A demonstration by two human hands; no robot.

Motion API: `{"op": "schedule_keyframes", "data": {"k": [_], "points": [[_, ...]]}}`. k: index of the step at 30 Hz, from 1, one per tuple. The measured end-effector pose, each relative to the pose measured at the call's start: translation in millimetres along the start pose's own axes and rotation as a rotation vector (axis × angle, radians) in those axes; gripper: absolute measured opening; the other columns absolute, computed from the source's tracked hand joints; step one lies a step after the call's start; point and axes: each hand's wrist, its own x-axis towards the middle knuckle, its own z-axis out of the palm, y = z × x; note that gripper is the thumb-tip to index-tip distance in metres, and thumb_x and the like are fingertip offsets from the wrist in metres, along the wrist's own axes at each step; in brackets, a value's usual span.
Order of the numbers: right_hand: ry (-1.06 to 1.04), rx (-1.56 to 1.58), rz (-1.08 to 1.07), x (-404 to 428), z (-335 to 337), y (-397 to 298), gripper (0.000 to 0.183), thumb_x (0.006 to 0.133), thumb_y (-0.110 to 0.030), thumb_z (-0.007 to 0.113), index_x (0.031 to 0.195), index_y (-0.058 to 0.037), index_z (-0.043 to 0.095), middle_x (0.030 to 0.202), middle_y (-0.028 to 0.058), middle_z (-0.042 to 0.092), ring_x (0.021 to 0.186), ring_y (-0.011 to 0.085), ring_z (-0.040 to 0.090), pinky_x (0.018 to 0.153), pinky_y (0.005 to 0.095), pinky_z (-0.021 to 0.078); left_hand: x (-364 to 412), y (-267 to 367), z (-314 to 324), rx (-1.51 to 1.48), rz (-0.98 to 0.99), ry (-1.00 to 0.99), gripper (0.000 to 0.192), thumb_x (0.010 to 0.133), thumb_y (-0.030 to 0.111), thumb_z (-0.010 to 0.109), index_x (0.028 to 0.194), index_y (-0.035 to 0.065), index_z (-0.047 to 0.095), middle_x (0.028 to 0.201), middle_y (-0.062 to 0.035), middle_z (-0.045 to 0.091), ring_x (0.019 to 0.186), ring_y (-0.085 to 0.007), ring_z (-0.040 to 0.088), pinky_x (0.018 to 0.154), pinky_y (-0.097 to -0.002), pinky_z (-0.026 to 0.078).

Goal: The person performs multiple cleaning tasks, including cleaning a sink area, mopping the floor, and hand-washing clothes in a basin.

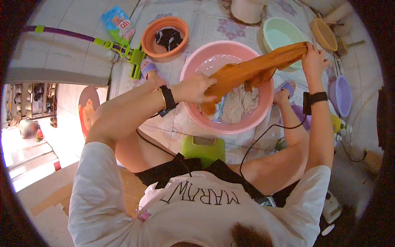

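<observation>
A wet orange-brown garment (247,72) is stretched slantwise over a pink plastic basin (228,129). My right hand (314,58) grips its far end, raised beyond the basin's right rim. At the cloth's lower left end is my left hand (197,88), above the left part of the basin; whether its fingers close on the fabric is unclear. Inside the basin lie a beige cloth (239,105) and other wet fabric, with sudsy water (217,63) towards the far side. Part of the orange-brown cloth hangs down into the basin.
An orange basin (145,40) with dark cloth (169,38) stands beyond on the left, near a detergent pouch (118,24) and a green-and-purple mop (135,58). A mint basin (273,31) is at the far right. A green plastic stool (197,151) stands between the legs.
</observation>
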Motion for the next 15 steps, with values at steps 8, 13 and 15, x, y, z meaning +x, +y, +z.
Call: {"op": "schedule_keyframes", "data": {"k": [8, 13, 15], "points": [[0.024, -0.147, -0.09, -9, 1, 11, 0.03, 0.076, -0.018, 0.057, 0.106, -0.0163, 0.057, 0.08, 0.0028, 0.062, 0.082, 0.0225, 0.056, 0.071, 0.0449, 0.0367, 13, -62, -7, 0.311, -0.102, 0.196, 0.024, 0.07, 0.005, 0.054, 0.094, 0.0014, 0.052, 0.079, -0.0179, 0.057, 0.08, -0.0342, 0.055, 0.069, -0.0421, 0.045], [0.006, -0.112, -0.087, -9, -8, 22, 0.032, 0.074, -0.014, 0.058, 0.106, -0.0156, 0.057, 0.081, 0.0039, 0.062, 0.081, 0.0234, 0.057, 0.073, 0.0447, 0.0366, 23, -52, -42, 0.285, -0.141, 0.364, 0.033, 0.065, 0.0, 0.059, 0.098, 0.0017, 0.054, 0.093, -0.0212, 0.053, 0.087, -0.0389, 0.052, 0.073, -0.0423, 0.044], [0.021, -0.102, -0.156, -6, -17, 23, 0.031, 0.074, -0.013, 0.058, 0.105, -0.0151, 0.058, 0.082, 0.0049, 0.062, 0.08, 0.0244, 0.057, 0.073, 0.0449, 0.0369, 24, -60, -53, 0.329, -0.17, 0.348, 0.031, 0.063, -0.001, 0.059, 0.093, 0.0018, 0.054, 0.09, -0.0193, 0.053, 0.087, -0.0363, 0.051, 0.074, -0.0406, 0.043]]}}
